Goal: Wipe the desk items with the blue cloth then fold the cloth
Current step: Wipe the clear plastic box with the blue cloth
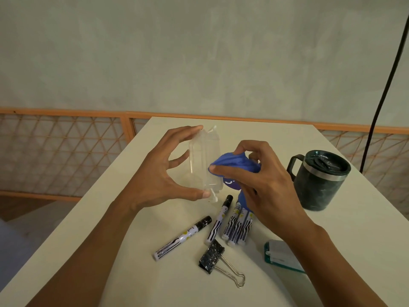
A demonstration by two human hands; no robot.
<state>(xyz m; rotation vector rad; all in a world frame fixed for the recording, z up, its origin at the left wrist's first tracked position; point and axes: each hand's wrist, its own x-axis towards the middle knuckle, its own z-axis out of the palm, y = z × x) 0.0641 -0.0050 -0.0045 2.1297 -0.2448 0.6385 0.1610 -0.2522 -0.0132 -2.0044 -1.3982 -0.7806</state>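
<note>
A person's left hand (pixel 163 173), spread wide, holds a clear plastic container (pixel 203 158) above a white desk (pixel 243 129), thumb at its near end and fingertips at its far end. The container looks empty. The right hand (pixel 261 180), fingers curled, pinches a bunched blue cloth (pixel 234 161) against the container's right side. Black-and-white markers (pixel 234 227) lie just beneath the right hand, with a binder clip (pixel 212 257) nearer the person. Right of that hand stands a dark mug (pixel 318 187), its lid (pixel 327 162) on and its contents hidden. The right forearm partly covers a teal-and-white item (pixel 278 255).
</note>
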